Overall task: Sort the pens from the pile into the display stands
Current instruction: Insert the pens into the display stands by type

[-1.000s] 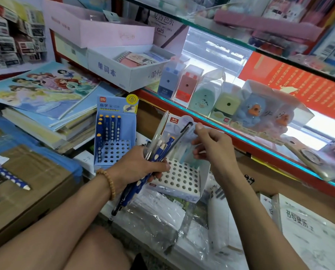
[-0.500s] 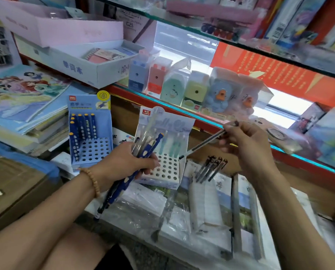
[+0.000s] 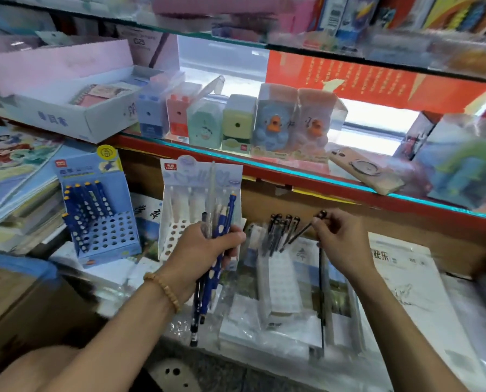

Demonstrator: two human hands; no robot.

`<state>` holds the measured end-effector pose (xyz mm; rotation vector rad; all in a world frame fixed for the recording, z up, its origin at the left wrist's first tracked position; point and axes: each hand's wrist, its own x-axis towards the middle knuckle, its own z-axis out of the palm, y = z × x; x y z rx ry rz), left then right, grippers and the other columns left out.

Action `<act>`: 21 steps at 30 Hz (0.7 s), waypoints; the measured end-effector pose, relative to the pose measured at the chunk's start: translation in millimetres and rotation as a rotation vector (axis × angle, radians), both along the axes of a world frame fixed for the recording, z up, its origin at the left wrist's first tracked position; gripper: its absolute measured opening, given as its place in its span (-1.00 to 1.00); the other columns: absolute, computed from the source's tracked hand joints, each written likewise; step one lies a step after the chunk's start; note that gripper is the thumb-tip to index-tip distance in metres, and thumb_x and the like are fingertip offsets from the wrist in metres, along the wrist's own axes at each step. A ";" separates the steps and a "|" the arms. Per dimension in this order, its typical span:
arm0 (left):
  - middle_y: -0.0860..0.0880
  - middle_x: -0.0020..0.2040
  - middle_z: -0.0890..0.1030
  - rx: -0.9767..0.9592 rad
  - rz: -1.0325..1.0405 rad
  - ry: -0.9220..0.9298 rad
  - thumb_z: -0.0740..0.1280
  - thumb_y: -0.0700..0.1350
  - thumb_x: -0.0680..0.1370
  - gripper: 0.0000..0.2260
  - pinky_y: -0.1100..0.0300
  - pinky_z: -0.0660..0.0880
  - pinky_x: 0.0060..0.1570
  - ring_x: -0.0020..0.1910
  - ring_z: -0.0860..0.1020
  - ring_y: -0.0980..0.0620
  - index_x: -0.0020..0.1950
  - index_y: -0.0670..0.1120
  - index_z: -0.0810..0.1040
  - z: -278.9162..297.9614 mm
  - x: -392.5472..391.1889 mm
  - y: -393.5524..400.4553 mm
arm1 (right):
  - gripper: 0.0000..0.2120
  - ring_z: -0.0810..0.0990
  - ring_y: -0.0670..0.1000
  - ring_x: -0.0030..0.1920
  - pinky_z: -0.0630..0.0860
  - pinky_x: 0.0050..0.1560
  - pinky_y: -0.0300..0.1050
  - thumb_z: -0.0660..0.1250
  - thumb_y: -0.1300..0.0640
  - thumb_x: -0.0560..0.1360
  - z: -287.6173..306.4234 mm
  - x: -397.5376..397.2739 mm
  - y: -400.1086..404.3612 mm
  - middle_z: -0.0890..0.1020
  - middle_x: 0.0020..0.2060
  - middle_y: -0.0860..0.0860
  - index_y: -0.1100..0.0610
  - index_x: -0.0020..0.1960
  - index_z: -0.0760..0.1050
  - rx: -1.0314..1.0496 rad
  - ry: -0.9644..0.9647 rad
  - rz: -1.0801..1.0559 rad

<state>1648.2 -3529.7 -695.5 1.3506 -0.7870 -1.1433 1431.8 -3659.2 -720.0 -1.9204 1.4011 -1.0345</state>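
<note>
Pen [image 3: 304,230] tip — blurred beside right hand [image 3: 342,244]

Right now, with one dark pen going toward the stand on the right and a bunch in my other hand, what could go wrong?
1. The right hand pinches the dark pen near its top at a slant; it could miss a hole or knock the pens already standing in the white stand.
2. The left hand grips a mixed bunch whose lower ends hang free; one could slip out.
</note>
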 end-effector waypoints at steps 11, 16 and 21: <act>-0.05 -0.46 0.53 0.116 0.116 0.028 0.42 -0.28 0.49 -0.96 0.26 0.41 -0.52 -0.53 0.43 0.06 -0.15 -0.17 0.61 -31.7 -11.2 4.0 | -0.85 0.60 -0.07 -0.27 0.53 -0.23 -0.09 0.34 0.15 0.58 -11.9 11.9 -7.1 0.64 -0.31 -0.04 0.12 -0.16 0.60 -0.066 0.153 0.080; -0.04 -0.43 0.55 0.139 0.094 -0.003 0.45 -0.25 0.48 -0.97 0.27 0.43 -0.48 -0.51 0.47 0.11 -0.12 -0.16 0.62 -39.2 -13.8 4.8 | -0.82 0.59 -0.03 -0.28 0.49 -0.27 -0.11 0.34 0.14 0.57 -8.1 14.7 -8.6 0.63 -0.34 -0.02 0.12 -0.20 0.57 -0.050 0.205 0.119; -0.04 -0.43 0.56 0.124 0.076 -0.007 0.45 -0.25 0.47 -0.96 0.27 0.44 -0.47 -0.49 0.50 0.11 -0.11 -0.18 0.63 -41.6 -12.3 4.2 | -0.86 0.55 -0.06 -0.31 0.41 -0.32 -0.21 0.35 0.11 0.57 -16.5 21.6 -5.1 0.61 -0.32 -0.07 0.14 -0.09 0.62 -0.075 0.390 0.108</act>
